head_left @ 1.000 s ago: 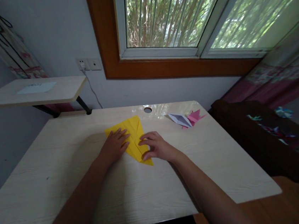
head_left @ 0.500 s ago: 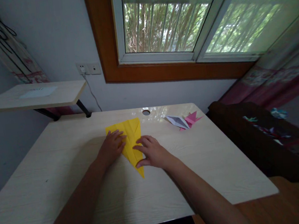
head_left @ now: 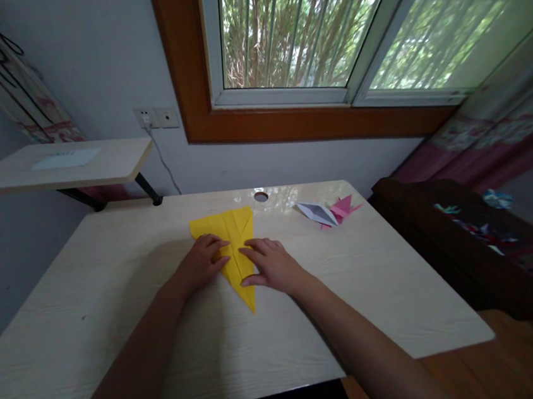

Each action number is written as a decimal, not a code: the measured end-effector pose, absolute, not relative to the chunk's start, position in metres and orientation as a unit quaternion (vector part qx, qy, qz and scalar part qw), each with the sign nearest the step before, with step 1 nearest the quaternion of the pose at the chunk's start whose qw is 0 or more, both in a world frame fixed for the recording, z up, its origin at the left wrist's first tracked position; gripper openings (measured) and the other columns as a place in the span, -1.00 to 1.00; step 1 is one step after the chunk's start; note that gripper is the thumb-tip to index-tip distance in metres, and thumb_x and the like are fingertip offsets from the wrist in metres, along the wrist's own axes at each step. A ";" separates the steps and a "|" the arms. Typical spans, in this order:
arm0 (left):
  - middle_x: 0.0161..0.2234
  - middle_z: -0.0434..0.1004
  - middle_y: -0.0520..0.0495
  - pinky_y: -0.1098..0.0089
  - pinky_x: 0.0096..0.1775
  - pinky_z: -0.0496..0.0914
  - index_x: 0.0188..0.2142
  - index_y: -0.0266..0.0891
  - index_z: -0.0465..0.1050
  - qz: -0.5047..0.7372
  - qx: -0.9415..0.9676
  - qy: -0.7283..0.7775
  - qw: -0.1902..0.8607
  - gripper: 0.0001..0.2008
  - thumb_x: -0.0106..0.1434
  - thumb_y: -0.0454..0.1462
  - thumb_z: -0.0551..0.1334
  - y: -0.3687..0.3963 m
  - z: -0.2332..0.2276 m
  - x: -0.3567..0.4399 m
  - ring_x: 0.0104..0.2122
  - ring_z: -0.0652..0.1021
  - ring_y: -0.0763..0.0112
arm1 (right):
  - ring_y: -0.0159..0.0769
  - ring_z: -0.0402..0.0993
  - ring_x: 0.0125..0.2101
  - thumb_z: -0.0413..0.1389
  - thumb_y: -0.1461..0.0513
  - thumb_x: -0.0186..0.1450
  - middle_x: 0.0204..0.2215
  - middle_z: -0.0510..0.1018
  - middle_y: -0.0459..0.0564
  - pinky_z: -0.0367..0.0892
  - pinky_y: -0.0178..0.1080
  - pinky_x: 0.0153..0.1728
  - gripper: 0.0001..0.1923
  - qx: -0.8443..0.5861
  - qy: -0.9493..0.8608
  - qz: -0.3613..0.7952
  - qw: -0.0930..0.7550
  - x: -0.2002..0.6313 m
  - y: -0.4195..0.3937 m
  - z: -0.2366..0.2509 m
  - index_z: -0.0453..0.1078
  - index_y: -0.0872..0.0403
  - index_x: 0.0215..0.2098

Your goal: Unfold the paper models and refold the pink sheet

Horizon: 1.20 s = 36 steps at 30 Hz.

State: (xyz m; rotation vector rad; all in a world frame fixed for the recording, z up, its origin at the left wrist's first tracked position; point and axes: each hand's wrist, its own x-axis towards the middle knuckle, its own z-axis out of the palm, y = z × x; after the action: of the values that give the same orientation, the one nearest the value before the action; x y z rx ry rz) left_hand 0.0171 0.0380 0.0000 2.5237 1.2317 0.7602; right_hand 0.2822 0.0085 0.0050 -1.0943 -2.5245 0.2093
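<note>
Both hands lie flat, gripping nothing: left hand (head_left: 201, 265) and right hand (head_left: 269, 265) press the folded yellow paper (head_left: 231, 244) onto the table (head_left: 117, 317). Step in hand: creasing. The next move likely calls for aligned edges. Beyond: white and pink folded figures (head_left: 329, 212).

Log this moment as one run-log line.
left hand: flat on yellow paper | right hand: pressing its right side | paper: pointed fold on desk | aside: white and pink folded figures

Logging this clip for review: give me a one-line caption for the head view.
Both hands, left hand and right hand, press flat on a folded yellow paper on a pale wooden table.
</note>
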 end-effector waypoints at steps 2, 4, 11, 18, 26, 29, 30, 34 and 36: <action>-0.01 0.47 -0.18 0.07 0.13 0.39 0.07 -0.15 0.50 0.259 0.863 0.416 0.122 -0.67 0.34 -0.17 0.24 0.038 0.001 0.017 0.03 0.46 0.15 | 0.13 0.32 0.15 0.11 -0.28 0.25 0.21 0.38 0.23 0.27 0.15 0.11 -0.18 -0.394 -0.896 0.077 0.190 0.283 0.009 0.005 0.25 -0.03 0.32; -0.03 0.48 -0.16 0.09 0.11 0.40 0.08 -0.14 0.50 0.259 0.863 0.415 0.130 -0.67 0.35 -0.20 0.22 0.038 0.002 0.017 0.01 0.47 0.17 | 0.11 0.33 0.15 0.09 -0.24 0.30 0.21 0.38 0.21 0.27 0.14 0.11 -0.24 -0.399 -0.893 0.077 0.193 0.283 0.009 0.004 0.26 -0.05 0.31; -0.06 0.46 -0.15 0.11 0.12 0.37 0.10 -0.16 0.48 0.283 0.838 0.436 0.166 -0.63 0.31 -0.18 0.25 0.037 0.003 0.017 -0.01 0.46 0.17 | 0.03 0.33 0.14 0.04 -0.11 0.42 0.22 0.38 0.16 0.31 0.09 0.10 -0.42 -0.414 -0.885 0.083 0.198 0.284 0.009 0.005 0.28 -0.05 0.29; -0.17 0.43 -0.11 0.13 0.04 0.41 -0.12 -0.17 0.57 0.304 0.810 0.451 0.218 -0.72 0.32 -0.08 0.25 0.037 0.010 0.017 -0.10 0.47 0.18 | 0.00 0.32 0.15 0.04 -0.06 0.45 0.23 0.36 0.15 0.32 0.08 0.11 -0.46 -0.442 -0.875 0.067 0.186 0.285 0.009 0.008 0.25 -0.05 0.31; -0.04 0.46 -0.16 0.06 0.17 0.33 -0.25 -0.17 0.48 0.323 0.836 0.370 0.244 -0.90 0.24 -0.24 0.31 0.034 0.010 0.015 0.12 0.41 0.09 | -0.01 0.23 0.21 0.10 0.23 0.43 0.31 0.28 0.02 0.27 0.12 0.16 -0.56 -0.393 -0.897 0.038 0.198 0.287 0.008 0.009 0.35 -0.19 0.25; -0.09 0.51 -0.13 0.06 0.22 0.31 -0.28 -0.16 0.46 0.339 0.842 0.336 0.253 -0.94 0.23 -0.35 0.27 0.033 0.014 0.016 0.16 0.40 0.13 | 0.00 0.17 0.27 0.11 0.30 0.40 0.30 0.31 -0.02 0.20 0.12 0.22 -0.60 -0.342 -0.916 0.030 0.207 0.285 0.007 0.010 0.43 -0.15 0.16; -0.11 0.52 -0.13 0.06 0.22 0.31 -0.30 -0.16 0.46 0.343 0.842 0.330 0.254 -0.93 0.23 -0.37 0.27 0.033 0.014 0.016 0.16 0.41 0.14 | 0.00 0.16 0.29 0.10 0.30 0.39 0.30 0.32 -0.03 0.18 0.12 0.24 -0.63 -0.328 -0.921 0.029 0.208 0.284 0.007 0.011 0.45 -0.13 0.13; -0.09 0.55 -0.12 0.02 0.24 0.30 -0.34 -0.16 0.46 0.354 0.850 0.307 0.240 -0.90 0.22 -0.40 0.25 0.033 0.015 0.019 0.20 0.39 0.14 | -0.03 0.13 0.32 0.07 0.32 0.38 0.27 0.36 0.01 0.14 0.12 0.28 -0.75 -0.297 -0.932 0.028 0.208 0.279 0.004 0.012 0.47 -0.02 -0.02; -0.06 0.55 -0.11 0.00 0.28 0.25 -0.36 -0.16 0.44 0.360 0.856 0.293 0.228 -0.87 0.22 -0.43 0.22 0.033 0.014 0.020 0.24 0.36 0.15 | -0.04 0.13 0.32 0.07 0.33 0.36 0.25 0.38 0.04 0.10 0.13 0.30 -0.79 -0.291 -0.933 0.029 0.211 0.278 0.003 0.012 0.44 0.02 -0.07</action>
State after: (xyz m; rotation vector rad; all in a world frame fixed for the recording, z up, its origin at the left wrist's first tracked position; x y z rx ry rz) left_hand 0.0197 0.0329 0.0138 2.3561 0.8073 0.9923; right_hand 0.2785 0.0030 0.0118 -0.8081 -2.5924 0.0794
